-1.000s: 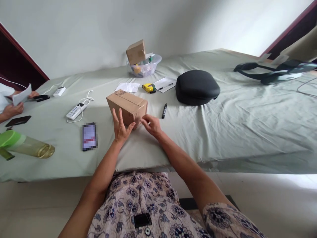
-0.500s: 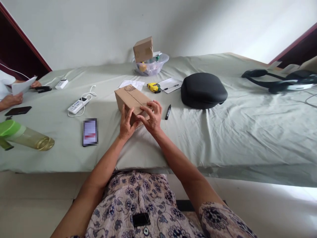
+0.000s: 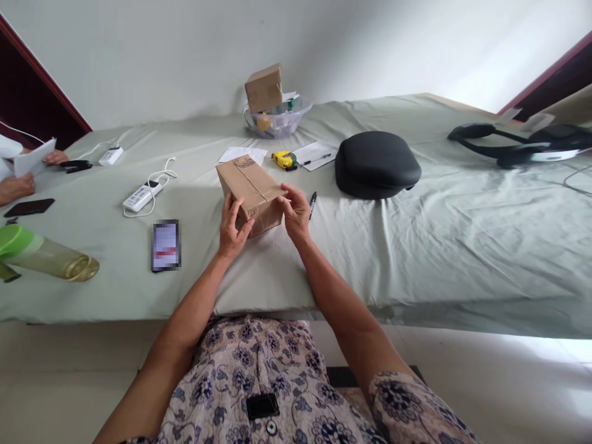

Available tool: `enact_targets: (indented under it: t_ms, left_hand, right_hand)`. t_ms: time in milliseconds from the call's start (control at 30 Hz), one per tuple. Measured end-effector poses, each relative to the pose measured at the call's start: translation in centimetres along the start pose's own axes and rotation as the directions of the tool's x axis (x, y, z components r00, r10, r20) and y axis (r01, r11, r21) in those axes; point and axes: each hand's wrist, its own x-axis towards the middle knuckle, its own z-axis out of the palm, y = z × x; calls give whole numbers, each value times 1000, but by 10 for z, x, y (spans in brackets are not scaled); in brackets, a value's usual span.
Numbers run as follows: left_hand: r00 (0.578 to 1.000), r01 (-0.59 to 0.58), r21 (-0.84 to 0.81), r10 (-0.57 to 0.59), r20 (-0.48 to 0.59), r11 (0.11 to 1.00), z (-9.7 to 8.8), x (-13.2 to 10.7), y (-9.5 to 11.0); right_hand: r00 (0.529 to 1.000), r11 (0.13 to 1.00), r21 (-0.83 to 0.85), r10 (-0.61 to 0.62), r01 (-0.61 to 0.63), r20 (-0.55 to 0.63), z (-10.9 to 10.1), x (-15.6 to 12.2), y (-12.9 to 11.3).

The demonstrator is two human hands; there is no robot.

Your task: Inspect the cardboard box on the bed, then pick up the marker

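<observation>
A taped brown cardboard box is held between both my hands over the grey-green cloth-covered table, its near end tilted up. My left hand grips the box's near left corner, with fingers curled on it. The near right side is clasped by my right hand. A black marker lies just right of my right hand.
A phone and white power strip lie to the left, a green-lidded bottle further left. Behind are a black case, yellow tape measure, papers and a clear bowl with a small box. Another person's hands hold paper at far left.
My hands went from hovering beside the box to gripping it on both sides; the box has turned and its near end is lifted.
</observation>
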Motion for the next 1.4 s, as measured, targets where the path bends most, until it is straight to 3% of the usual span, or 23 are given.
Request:
enact_targets:
  t_ms: [167,367,567,667,800,967,1067,1133,1267,1400]
  left_hand:
    - [1000,-4,-24,4,4,1000,-2,0,1]
    - [999,39,-21,-38,2,999,-6,1,-4]
    - [999,44,-27,-45,-16,999,-8,3,-9]
    - [999,48,-29,-49,-17,998,-11,4,-12]
    - [998,58,-34,-58,-13,998,-16,5,-17]
    - [998,57,6,-58,25,998,-11,1,-24]
    - [998,44,49,-46,44,998,-7,-1,-25]
    - [996,50,38,-52,67,998,-6,-2,-25]
    - [993,74,-23,-71,95,997,-6,-2,-28]
    - [992,75,-64,-69,101,995,-5,-3,-33]
  right_hand:
    - [988,972,187,127,-143,92,-2,4,10]
    - [914,950,178,178,-256,364,-13,2,16]
    - [911,975,12,201,-220,359,-15,-2,23]
    - [858,968,-220,212,-120,468,-20,-6,22]
    - [801,848,-524,257,82,542,-22,-14,16]
    - [807,798,-587,255,136,533,-19,-20,11]
    - [815,813,-574,268,94,513,-18,-18,11]
    - [852,870,-493,243,20,464,-16,-16,11]
    - [942,983,-171,120,-68,314,-7,-11,4]
    - [962,992,-105,91,-66,258,2,-11,-3]
